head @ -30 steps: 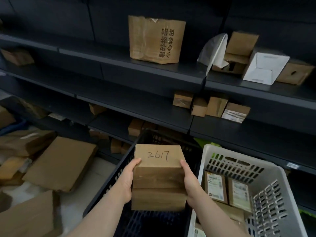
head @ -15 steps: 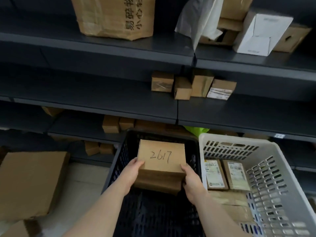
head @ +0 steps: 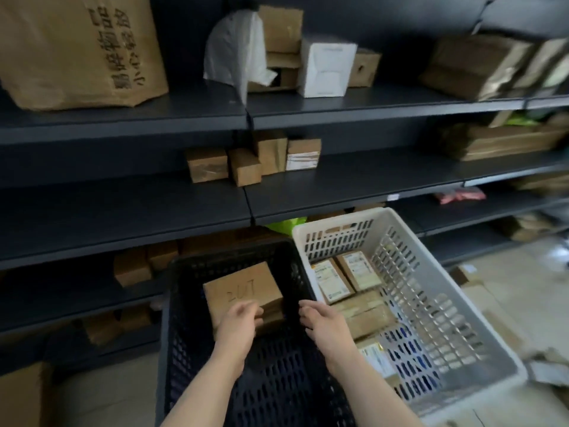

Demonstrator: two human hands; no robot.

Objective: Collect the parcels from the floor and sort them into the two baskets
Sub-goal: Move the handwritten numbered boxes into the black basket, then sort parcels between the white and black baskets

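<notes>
Cardboard parcels [head: 243, 291], brown, stacked, top one hand-numbered: lying inside black basket [head: 172, 303]. Left hand [head: 240, 318] loosely curled over their near edge; firm grip or mere touch, cannot tell. Right hand [head: 320, 318] empty, fingers relaxed, just beside. White basket [head: 446, 303]: several labelled parcels already in. Outstanding, by judgement: cardboard pieces on the floor [head: 498, 303] at right, uncollected.

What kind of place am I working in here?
Most likely a parcel depot or courier storeroom: dark metal shelving holds brown cardboard boxes, a large brown bag printed with Chinese characters sits on top, and labelled parcels fill the white basket.
</notes>
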